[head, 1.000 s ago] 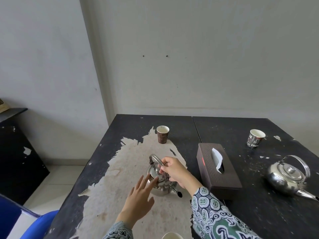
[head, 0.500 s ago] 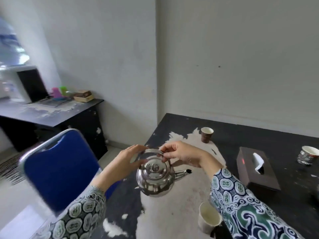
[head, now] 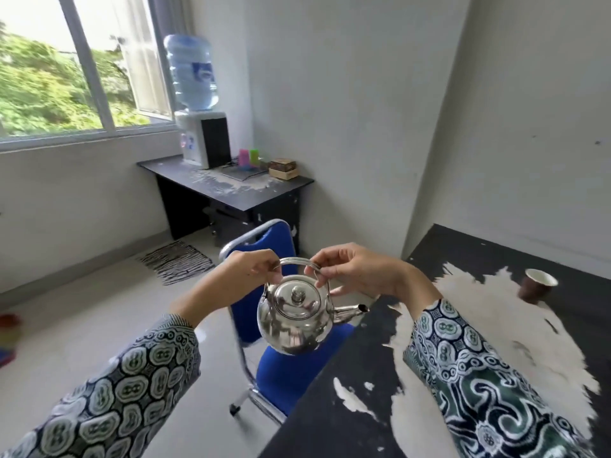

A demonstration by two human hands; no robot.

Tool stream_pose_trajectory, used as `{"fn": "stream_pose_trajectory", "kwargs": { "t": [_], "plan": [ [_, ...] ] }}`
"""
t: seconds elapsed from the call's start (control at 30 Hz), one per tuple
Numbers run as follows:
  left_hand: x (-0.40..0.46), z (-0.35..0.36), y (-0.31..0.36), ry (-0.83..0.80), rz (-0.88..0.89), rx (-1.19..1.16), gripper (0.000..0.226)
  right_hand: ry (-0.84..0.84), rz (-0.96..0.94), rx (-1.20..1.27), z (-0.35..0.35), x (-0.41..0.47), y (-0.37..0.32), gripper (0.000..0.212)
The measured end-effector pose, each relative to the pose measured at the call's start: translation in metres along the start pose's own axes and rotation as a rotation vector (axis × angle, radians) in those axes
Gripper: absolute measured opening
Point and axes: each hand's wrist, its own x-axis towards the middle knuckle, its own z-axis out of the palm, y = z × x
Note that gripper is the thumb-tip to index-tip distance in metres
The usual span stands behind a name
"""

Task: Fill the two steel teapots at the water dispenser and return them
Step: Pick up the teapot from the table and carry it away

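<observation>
Lifted clear of the black table [head: 463, 259] since a second ago and swung left, toward the window corner. Steel teapot [head: 296, 317] now hanging in mid-air over the blue chair [head: 291, 368], just off the table's edge, lid on and upright. Held by its arched handle [head: 299, 262] from both ends: left hand [head: 244, 276] pinching the left end, right hand [head: 358, 276] pinching the right, fingers of both curled on the metal. Body directly below the fingers, spout [head: 350, 310] pointing right, back toward the table; long axis running left to right, spout to rear. Water dispenser [head: 203, 137] well apart, ahead and left on the far desk [head: 231, 186]. Left hand nearer it. Second teapot out of view.
</observation>
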Motion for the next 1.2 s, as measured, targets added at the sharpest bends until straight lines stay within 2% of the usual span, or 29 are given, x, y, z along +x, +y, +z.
{"fn": "stream_pose_trajectory", "kwargs": {
  "t": [0.13, 0.4, 0.7, 0.97, 1.2],
  "plan": [
    [-0.008, -0.055, -0.036, 0.020, 0.034, 0.057, 0.013, -0.035, -0.016, -0.086, 0.023, 0.052, -0.033, 0.017],
    [-0.019, -0.156, -0.130, 0.040, 0.018, 0.052, 0.006, -0.059, -0.098, -0.139, 0.072, 0.178, -0.086, 0.022],
    [-0.010, -0.233, -0.243, 0.214, -0.099, 0.033, 0.010, -0.022, -0.213, -0.137, 0.117, 0.332, -0.108, 0.017],
    [0.058, -0.292, -0.365, 0.295, -0.180, 0.035, 0.015, 0.109, -0.350, -0.077, 0.120, 0.497, -0.106, 0.016],
    [0.151, -0.350, -0.463, 0.234, -0.179, 0.061, 0.015, 0.182, -0.446, -0.063, 0.087, 0.638, -0.111, 0.015]
  ]
}}
